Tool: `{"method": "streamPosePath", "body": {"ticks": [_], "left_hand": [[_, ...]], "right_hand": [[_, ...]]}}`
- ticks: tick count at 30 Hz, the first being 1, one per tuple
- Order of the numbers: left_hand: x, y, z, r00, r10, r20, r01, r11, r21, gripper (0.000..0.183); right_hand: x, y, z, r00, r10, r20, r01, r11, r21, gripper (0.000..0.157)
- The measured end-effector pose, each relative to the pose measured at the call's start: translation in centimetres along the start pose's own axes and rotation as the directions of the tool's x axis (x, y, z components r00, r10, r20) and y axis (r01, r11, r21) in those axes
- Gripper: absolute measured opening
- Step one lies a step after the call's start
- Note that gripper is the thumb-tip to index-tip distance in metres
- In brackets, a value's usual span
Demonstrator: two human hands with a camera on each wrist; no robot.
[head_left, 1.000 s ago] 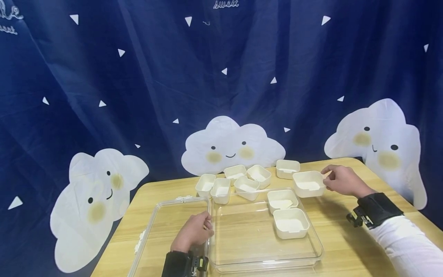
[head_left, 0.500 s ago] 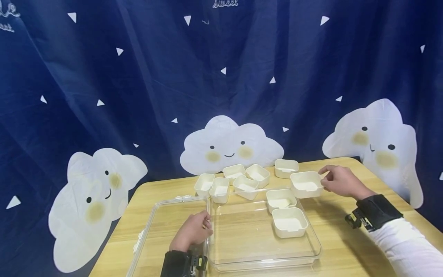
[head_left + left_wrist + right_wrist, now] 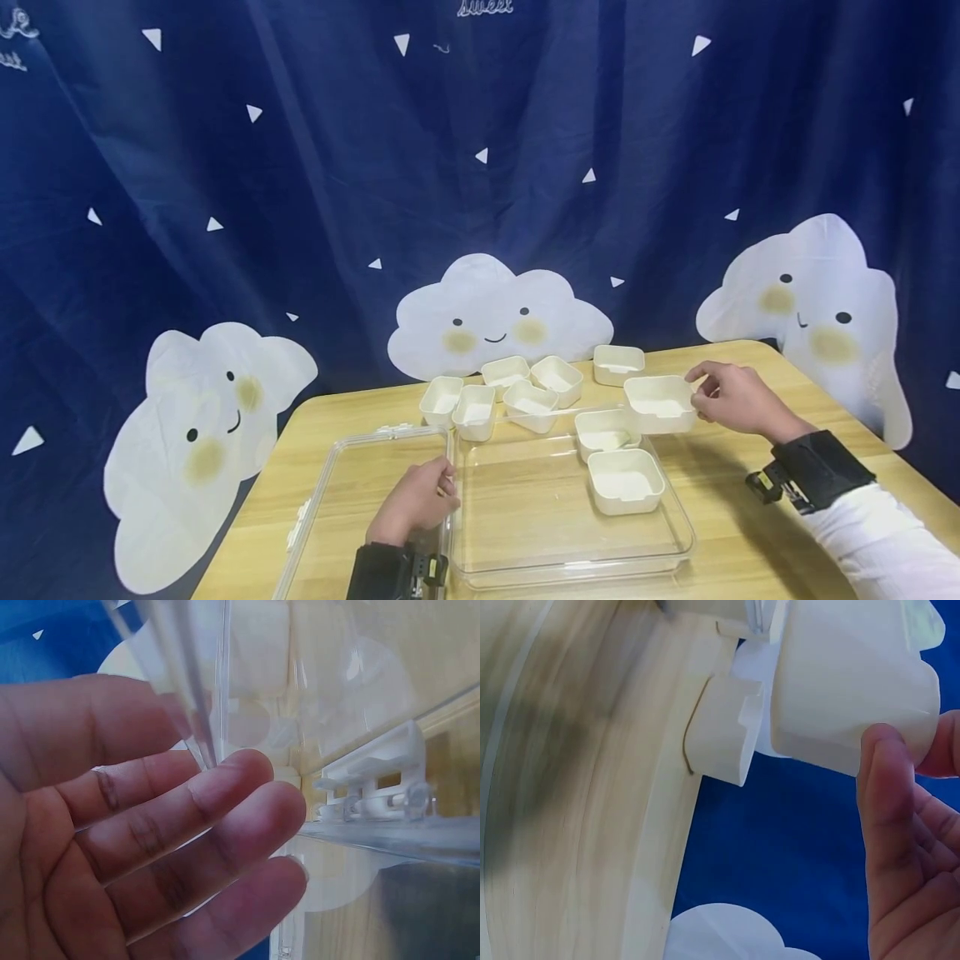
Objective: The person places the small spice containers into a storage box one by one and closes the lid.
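In the head view my right hand (image 3: 731, 400) pinches the right rim of a small cream storage bin (image 3: 660, 405), its open side up. Thumb and fingers also show on the bin's corner in the right wrist view, with the bin (image 3: 847, 682) raised above the tabletop. My left hand (image 3: 415, 502) is at the seam between a clear plastic box (image 3: 577, 569) and its opened clear lid (image 3: 337, 500). Up close, a clear plastic edge (image 3: 187, 675) runs between left thumb and forefinger. Two cream bins, front (image 3: 627, 483) and rear (image 3: 600, 421), sit along the box's right side.
Several more cream bins, among them one at the left (image 3: 441, 400) and one at the back right (image 3: 618, 367), stand on the wooden table (image 3: 360, 407) behind the box. A blue curtain (image 3: 480, 200) with clouds hangs beyond. White clips (image 3: 300, 525) edge the lid.
My right hand has brought the held bin slightly left and toward me, so it now overlaps the box's back right corner in view. The left hand stays at the seam.
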State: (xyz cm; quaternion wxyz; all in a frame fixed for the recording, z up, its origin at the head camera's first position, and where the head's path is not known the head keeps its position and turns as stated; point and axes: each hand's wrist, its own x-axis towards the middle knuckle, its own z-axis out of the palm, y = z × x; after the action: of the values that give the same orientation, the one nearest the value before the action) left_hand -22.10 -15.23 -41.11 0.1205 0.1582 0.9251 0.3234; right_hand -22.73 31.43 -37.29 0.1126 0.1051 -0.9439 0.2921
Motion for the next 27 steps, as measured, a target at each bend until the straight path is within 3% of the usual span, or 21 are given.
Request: {"method": "streamPosePath", "body": {"ticks": [10, 27], "left_hand": [[0.1, -0.2, 0.1, 1.000, 0.028, -0.005, -0.028, 0.999, 0.015, 0.032], [0.1, -0.1, 0.0, 1.000, 0.021, -0.003, -0.021, 1.000, -0.001, 0.033]], "right_hand": [[-0.7, -0.7, 0.3, 1.000, -0.013, -0.022, 0.014, 0.999, 0.029, 0.027], [-1.7, -1.6, 0.7, 1.000, -0.015, -0.019, 0.015, 0.999, 0.041, 0.025]]}}
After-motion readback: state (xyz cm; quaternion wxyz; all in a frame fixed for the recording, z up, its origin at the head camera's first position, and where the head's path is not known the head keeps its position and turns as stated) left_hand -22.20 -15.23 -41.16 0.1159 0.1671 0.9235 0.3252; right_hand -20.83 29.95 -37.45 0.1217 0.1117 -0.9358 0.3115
